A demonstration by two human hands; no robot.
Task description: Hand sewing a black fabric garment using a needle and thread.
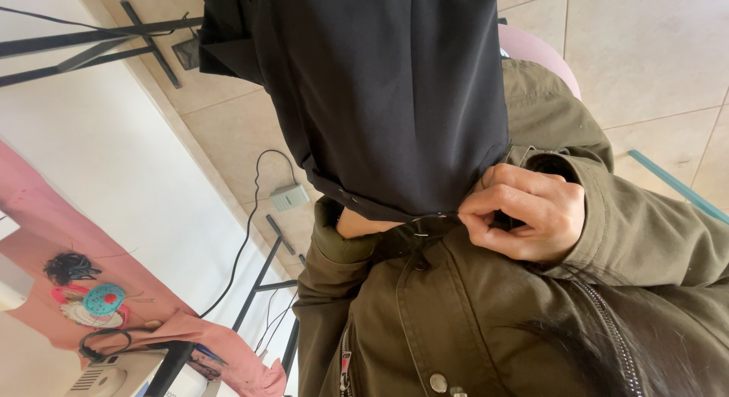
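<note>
A black cloth point(387, 101) hangs down in front of my olive jacket point(425, 313). My right hand point(524, 211) pinches the cloth's folded lower hem, fingers closed on it. A thin pin point(421, 215) shows along the hem just left of the fingertips. My left hand point(357, 226) is tucked under the cloth; only the wrist above the olive cuff shows, the fingers are hidden.
A pink cloth point(114, 291) lies on a table at the lower left with a small teal pincushion point(102, 300) and dark thread. A grey adapter point(289, 196) with a black cable lies on the tiled floor. A pink stool point(539, 55) stands behind me.
</note>
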